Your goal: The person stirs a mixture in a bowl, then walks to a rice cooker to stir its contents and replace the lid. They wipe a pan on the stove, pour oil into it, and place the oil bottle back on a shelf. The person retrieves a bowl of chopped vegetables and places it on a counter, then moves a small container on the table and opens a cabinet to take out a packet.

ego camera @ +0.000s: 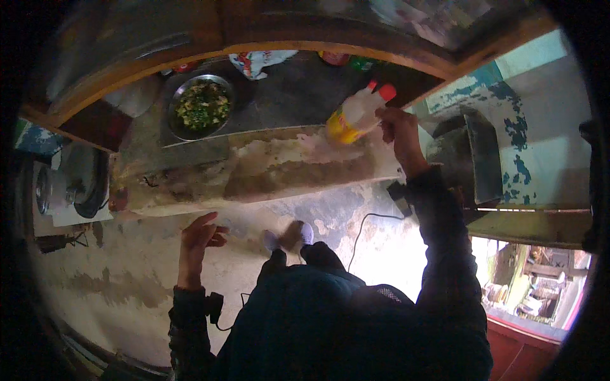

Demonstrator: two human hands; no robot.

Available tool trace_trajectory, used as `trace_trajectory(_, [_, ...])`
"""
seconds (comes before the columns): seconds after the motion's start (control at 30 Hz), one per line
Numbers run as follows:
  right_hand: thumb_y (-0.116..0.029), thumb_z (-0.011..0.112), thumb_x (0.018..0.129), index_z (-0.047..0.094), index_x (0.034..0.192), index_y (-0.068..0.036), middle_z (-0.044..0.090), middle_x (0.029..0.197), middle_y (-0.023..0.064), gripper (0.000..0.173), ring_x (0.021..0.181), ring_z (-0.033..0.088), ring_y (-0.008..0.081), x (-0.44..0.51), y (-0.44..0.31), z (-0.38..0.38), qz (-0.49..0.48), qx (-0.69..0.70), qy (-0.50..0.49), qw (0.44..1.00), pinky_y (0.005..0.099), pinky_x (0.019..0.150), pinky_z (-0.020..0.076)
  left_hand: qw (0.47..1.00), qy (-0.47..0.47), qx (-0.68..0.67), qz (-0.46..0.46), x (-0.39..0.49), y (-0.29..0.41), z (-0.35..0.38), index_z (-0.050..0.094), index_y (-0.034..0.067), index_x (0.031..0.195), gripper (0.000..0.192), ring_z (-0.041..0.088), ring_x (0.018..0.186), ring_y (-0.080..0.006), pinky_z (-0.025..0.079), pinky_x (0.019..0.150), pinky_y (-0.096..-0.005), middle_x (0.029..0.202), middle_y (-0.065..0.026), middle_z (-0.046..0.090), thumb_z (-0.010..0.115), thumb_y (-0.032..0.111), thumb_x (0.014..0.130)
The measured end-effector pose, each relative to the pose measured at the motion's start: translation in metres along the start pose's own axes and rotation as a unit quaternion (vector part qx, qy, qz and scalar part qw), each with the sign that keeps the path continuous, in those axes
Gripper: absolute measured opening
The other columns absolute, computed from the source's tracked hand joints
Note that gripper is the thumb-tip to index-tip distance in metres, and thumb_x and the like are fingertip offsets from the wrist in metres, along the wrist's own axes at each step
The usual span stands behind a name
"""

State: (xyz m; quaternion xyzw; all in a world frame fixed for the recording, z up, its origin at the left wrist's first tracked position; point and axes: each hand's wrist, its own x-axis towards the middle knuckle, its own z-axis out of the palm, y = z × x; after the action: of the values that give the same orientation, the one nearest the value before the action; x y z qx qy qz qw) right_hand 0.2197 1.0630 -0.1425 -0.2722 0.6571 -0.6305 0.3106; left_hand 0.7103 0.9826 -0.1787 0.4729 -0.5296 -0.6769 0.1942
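Note:
My right hand is at a translucent plastic bottle with a red cap and a yellow label. The fingers touch or nearly touch the bottle's right side near its neck; whether they grip it cannot be told. A smaller red tip shows beside the cap. The bottle leans over the front part of the worn counter. My left hand hangs in the air in front of the counter's edge, fingers bent and apart, holding nothing. A round metal bowl of chopped green and pale food stands on the counter's dark back part.
A white printed plastic bag and a red container lie at the back below a wooden-framed cabinet. A dark metal container stands at the right. Glassware is at the far left. A black cable hangs near my right sleeve.

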Motion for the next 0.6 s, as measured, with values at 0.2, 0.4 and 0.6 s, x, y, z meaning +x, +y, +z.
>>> trace_trajectory(0.2, [-0.014,0.065,0.085,0.069,0.077,0.000,0.054,0.059,0.0021,0.017,0.042,0.039,0.0082,-0.086,-0.031,-0.056,0.139,-0.023,-0.091,0.986,0.0259,0.038,0.0261,0.986,-0.166,-0.011,0.029,0.032,0.020,0.087,0.052,0.000,0.135,0.043,0.068,0.081,-0.0153,0.056,0.075,-0.0294,0.102,-0.0138,0.072,0.061,0.014,0.095])
trace_trajectory(0.4, [-0.013,0.071,0.085,0.072,0.081,-0.001,0.054,0.061,-0.0047,0.013,0.049,0.037,0.0023,-0.164,-0.054,-0.156,0.190,-0.030,-0.100,0.976,0.0225,0.045,0.0248,0.932,-0.337,0.123,0.055,0.042,0.042,0.254,0.044,0.010,0.144,0.061,0.065,0.099,-0.0195,0.055,0.086,-0.0332,0.123,-0.0135,0.064,0.068,0.005,0.088])
trace_trajectory(0.6, [-0.012,0.073,0.083,0.069,0.076,0.000,0.055,0.063,-0.0047,0.014,0.057,0.042,0.0041,-0.173,-0.063,-0.300,0.151,-0.055,-0.113,0.980,0.0257,0.051,0.0299,0.878,-0.401,0.210,0.157,0.037,0.043,0.466,0.022,0.018,0.156,0.113,0.030,0.145,-0.0274,0.029,0.117,-0.0463,0.159,-0.0100,0.026,0.090,0.015,0.066])
